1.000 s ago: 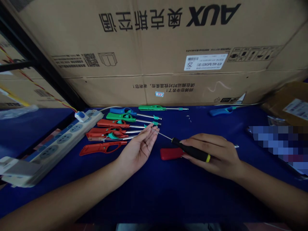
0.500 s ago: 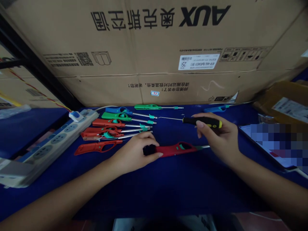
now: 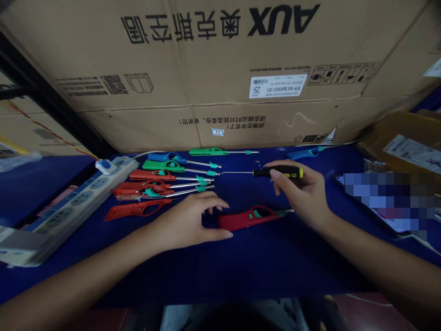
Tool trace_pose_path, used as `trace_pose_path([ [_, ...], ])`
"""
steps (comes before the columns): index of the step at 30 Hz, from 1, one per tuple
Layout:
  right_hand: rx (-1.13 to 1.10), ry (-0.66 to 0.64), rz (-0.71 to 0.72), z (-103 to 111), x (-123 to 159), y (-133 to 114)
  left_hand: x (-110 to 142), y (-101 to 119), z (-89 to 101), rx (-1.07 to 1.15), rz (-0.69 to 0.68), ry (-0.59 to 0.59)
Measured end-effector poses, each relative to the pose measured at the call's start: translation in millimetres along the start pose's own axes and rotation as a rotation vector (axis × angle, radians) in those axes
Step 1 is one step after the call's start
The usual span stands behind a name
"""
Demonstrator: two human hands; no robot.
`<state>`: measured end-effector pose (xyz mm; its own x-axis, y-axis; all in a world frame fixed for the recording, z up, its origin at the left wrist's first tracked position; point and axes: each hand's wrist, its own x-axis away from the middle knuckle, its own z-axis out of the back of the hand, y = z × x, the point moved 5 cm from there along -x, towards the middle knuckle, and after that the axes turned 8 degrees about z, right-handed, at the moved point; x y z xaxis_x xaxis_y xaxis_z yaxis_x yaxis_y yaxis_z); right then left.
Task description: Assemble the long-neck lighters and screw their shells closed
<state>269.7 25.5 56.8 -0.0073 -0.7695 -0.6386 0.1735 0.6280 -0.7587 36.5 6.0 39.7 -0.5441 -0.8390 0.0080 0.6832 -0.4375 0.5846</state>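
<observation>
My left hand (image 3: 193,220) is open, thumb and fingers apart, just left of the handle end of a red gas lighter (image 3: 241,219). That lighter lies on the blue table, its metal tip partly hidden near my right wrist. In my right hand (image 3: 306,188) is a screwdriver (image 3: 277,172) with a black and yellow handle, held level with its thin shaft pointing left. The shaft's tip is close to the end of a green lighter (image 3: 161,165) in a row at the left. A blue lighter (image 3: 170,157) and several red lighters (image 3: 151,175) lie in that row.
A white power strip (image 3: 82,197) runs along the left. Behind stands a large cardboard box (image 3: 220,59), with another green lighter (image 3: 208,151) and a blue lighter (image 3: 305,153) before it. A tablet-like screen (image 3: 382,202) and a brown carton (image 3: 406,142) are at the right.
My left hand has let go of the red lighter and its fingers have spread. My right hand, still holding the screwdriver, appears slightly further left as the whole view shifts.
</observation>
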Motion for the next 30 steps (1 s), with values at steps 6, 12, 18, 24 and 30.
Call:
trace_pose_path([
  [6, -0.048, 0.036, -0.022, 1.2, -0.3, 7.7, -9.3, -1.6, -15.0, -0.027, -0.048, 0.008],
  [12, -0.055, 0.07, -0.017, 3.6, -1.9, 11.8, -49.6, -17.3, -10.5, -0.106, -0.164, 0.088],
  [18, -0.049, 0.14, -0.014, 11.0, -6.6, 19.5, -81.3, -13.3, -6.0, -0.128, -0.241, 0.065],
  [24, -0.086, 0.227, -0.06, 15.4, -10.3, 24.5, -55.2, -6.7, -2.1, -0.097, -0.283, -0.002],
  [30, -0.147, 0.226, -0.076, 11.8, -9.3, 22.9, -16.9, -3.3, -6.8, 0.041, -0.225, -0.026],
])
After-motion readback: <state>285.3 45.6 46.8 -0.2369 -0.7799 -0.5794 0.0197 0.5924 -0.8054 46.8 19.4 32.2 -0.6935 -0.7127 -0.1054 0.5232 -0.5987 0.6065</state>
